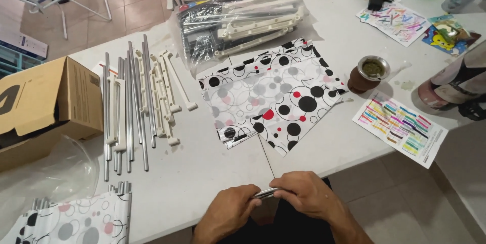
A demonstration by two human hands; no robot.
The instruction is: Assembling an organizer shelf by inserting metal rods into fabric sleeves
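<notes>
**Two hands gripping a metal rod at the table's edge**

The left hand [230, 209] and right hand [304, 193] are both clasping a short silver rod [265, 192] between them, fingers curled around it, just at the near edge of the white table [202, 173]. Directly beyond the hands, spotted fabric sheets [276, 94] are lying flat. Farther off to their left, metal tubes [129, 107] and white plastic rails [164, 97] are resting beside a cardboard box [45, 107].

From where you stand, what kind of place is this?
Probably a home, with a white table used for putting a kit together. Metal tubes and white plastic parts lie sorted beside spotted fabric; coloured scribble drawings and a gourd cup suggest family living space.
</notes>
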